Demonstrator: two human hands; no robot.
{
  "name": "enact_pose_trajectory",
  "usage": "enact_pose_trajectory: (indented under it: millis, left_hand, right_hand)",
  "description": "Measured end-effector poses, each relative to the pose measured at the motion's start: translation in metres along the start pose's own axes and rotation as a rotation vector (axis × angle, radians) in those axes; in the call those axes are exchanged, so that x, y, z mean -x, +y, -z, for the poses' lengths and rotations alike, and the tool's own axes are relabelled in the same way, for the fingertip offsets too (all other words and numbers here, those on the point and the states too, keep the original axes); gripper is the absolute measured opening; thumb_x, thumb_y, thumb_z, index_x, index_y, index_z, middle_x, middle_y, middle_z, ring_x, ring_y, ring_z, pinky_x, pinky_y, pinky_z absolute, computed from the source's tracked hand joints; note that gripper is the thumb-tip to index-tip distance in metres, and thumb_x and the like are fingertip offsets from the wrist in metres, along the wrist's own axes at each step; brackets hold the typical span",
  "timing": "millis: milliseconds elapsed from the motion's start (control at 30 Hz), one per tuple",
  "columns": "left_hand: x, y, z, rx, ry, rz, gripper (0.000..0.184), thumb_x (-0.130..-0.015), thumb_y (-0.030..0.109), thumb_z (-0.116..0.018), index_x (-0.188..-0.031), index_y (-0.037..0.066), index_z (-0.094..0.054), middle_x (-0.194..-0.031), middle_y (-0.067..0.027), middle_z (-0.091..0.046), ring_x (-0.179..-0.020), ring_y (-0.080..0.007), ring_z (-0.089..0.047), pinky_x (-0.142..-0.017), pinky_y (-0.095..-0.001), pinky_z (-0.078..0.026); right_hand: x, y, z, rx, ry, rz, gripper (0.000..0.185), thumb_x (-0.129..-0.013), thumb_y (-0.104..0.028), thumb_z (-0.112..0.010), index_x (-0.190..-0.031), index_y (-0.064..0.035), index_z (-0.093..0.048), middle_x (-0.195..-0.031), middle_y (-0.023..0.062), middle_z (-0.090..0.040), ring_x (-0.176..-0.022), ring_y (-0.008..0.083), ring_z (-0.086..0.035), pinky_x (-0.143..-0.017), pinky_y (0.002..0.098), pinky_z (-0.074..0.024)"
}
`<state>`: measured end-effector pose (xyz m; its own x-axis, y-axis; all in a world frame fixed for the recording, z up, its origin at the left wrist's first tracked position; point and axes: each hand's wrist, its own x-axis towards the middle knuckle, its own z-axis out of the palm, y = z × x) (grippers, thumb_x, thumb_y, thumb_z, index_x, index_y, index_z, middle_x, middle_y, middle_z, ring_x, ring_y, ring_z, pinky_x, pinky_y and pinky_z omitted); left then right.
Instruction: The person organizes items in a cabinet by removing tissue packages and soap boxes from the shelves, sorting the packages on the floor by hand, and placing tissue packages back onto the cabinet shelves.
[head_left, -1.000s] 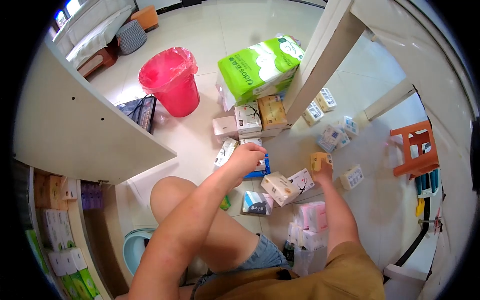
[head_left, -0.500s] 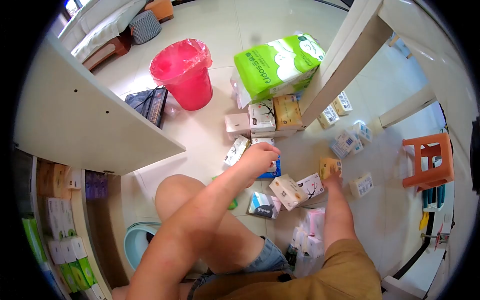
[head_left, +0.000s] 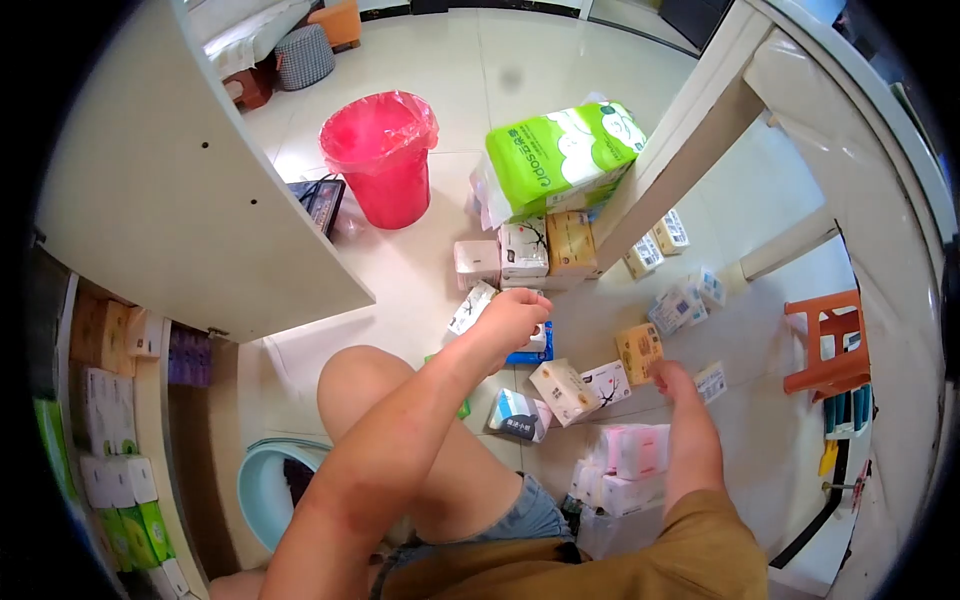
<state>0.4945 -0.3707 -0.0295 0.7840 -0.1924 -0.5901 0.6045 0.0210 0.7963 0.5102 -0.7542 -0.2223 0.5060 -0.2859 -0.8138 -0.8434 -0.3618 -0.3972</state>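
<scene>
The right hand [head_left: 673,380] is at the yellow pack [head_left: 638,350] on the floor [head_left: 420,270], the left hand [head_left: 515,316] near the blue pack [head_left: 541,347]; both grips unclear.

Smooth-wrapped orange packet [head_left: 638,350]; glossy tile floor [head_left: 535,45]; plastic bin [head_left: 392,193].

Wrapped packs [head_left: 563,390] strewn across a pale tiled floor [head_left: 455,85].
Near the centre, the left hand [head_left: 515,318] hangs over a blue pack [head_left: 542,350], partly hiding it; right of centre, the right hand [head_left: 675,380] is at the lower right edge of a yellow-orange pack [head_left: 637,348]. A pink bin [head_left: 390,185] stands upper left of centre, a green bale [head_left: 560,155] upper centre, an orange stool [head_left: 828,380] far right.
</scene>
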Motion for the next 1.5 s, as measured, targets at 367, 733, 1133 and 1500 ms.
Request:
enact_pose_trajectory:
  millis: [367, 733, 1133, 1500]
  left_hand:
    - [-0.001, -0.002, 0.009, 0.026, 0.035, 0.011, 0.017, -0.07, 0.008, -0.049, -0.087, 0.004, -0.051, -0.075, -0.0019, -0.048, -0.065, -0.0094, -0.043, -0.053, -0.0213, -0.036]
    - [-0.006, 0.001, 0.0, 0.045, 0.029, 0.012, 0.014, -0.072, 0.011, -0.049, -0.085, 0.004, -0.052, -0.076, -0.0027, -0.05, -0.067, -0.0108, -0.045, -0.057, -0.0231, -0.038]
    - [-0.006, -0.005, 0.014, 0.073, 0.062, -0.087, 0.018, -0.07, 0.009, -0.047, -0.086, 0.003, -0.052, -0.069, -0.0025, -0.048, -0.058, -0.0091, -0.043, -0.047, -0.0224, -0.034]
    - [0.016, -0.01, 0.032, -0.008, 0.133, -0.141, 0.037, -0.073, 0.017, -0.053, -0.104, 0.002, -0.04, -0.091, -0.008, -0.05, -0.081, -0.0145, -0.047, -0.064, -0.0292, -0.038]
  right_hand:
    - [-0.019, -0.009, -0.039, 0.768, 0.45, 0.287, 0.073, -0.055, -0.028, -0.067, -0.114, -0.0046, -0.032, -0.113, 0.0174, -0.037, -0.106, 0.0316, -0.037, -0.088, 0.0376, -0.0322]
    - [-0.011, -0.013, -0.071, 0.7, 0.526, 0.133, 0.093, -0.047, -0.037, -0.072, -0.117, -0.0024, -0.021, -0.114, 0.0181, -0.036, -0.107, 0.0294, -0.036, -0.089, 0.0373, -0.0324]
    - [0.023, -0.046, -0.056, 0.494, 0.518, 0.178, 0.084, -0.055, -0.035, -0.063, -0.12, -0.007, -0.018, -0.107, 0.0161, -0.042, -0.092, 0.0301, -0.047, -0.078, 0.0393, -0.0393]
    - [0.176, -0.104, -0.117, -0.816, -1.17, 0.398, 0.061, -0.066, -0.037, -0.047, -0.117, -0.0062, -0.037, -0.111, 0.0133, -0.045, -0.096, 0.0271, -0.047, -0.081, 0.0411, -0.0364]
